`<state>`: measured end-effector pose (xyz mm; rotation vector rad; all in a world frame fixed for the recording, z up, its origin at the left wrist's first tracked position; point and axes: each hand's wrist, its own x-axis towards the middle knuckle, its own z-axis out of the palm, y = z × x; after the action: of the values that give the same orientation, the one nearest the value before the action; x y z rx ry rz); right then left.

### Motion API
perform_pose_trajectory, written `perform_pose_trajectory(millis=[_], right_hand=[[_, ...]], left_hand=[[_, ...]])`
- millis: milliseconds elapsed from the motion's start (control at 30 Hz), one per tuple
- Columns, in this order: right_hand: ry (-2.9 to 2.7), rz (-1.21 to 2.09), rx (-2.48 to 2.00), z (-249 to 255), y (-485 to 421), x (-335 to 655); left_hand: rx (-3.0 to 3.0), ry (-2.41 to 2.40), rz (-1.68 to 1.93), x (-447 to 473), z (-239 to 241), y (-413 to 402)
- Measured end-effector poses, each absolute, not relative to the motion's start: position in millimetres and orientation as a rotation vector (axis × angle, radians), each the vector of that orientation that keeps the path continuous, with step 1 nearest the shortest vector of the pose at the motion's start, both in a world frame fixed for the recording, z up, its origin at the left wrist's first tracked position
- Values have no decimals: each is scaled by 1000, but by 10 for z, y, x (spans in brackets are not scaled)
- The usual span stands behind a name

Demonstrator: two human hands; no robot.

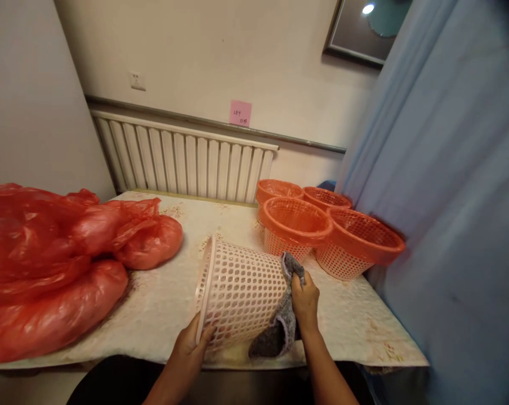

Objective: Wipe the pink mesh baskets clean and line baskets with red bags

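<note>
A pale pink perforated wastebasket [248, 287] lies tilted on its side above the near edge of the table, its mouth facing left. My left hand [192, 340] grips its rim, thumb on the outer wall and the other fingers partly hidden. A grey cloth [285, 320] is bunched in my right hand [305, 298], pressed against the basket's base at the right. Part of the cloth hangs down below the basket. Just behind stand several similar baskets lined with red plastic bags, the closest being the front lined basket [297, 225].
Filled red plastic bags [68, 259] cover the table's left side. The table [161, 304] has a patterned cloth. A radiator [187, 157] stands behind it, and a blue curtain [449, 197] hangs along the right. A pink note [240, 113] is on the wall.
</note>
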<state>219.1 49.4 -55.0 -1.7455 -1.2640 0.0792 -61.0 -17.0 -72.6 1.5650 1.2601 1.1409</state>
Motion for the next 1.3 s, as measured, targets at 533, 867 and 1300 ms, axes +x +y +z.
perform_pose_trajectory(millis=[533,867,1300], right_hand=[[-1847,-160,-988,-418,-48,808],[-1895,25,-1128,93,561,724],[-1883,-54,-1100,-121,390,753]], left_hand=[[1555,1136,1099,-638,-742,-190],[1688,1078,1174,-670,-1033,-111],[1421,1157,1228,-503,-644,4]])
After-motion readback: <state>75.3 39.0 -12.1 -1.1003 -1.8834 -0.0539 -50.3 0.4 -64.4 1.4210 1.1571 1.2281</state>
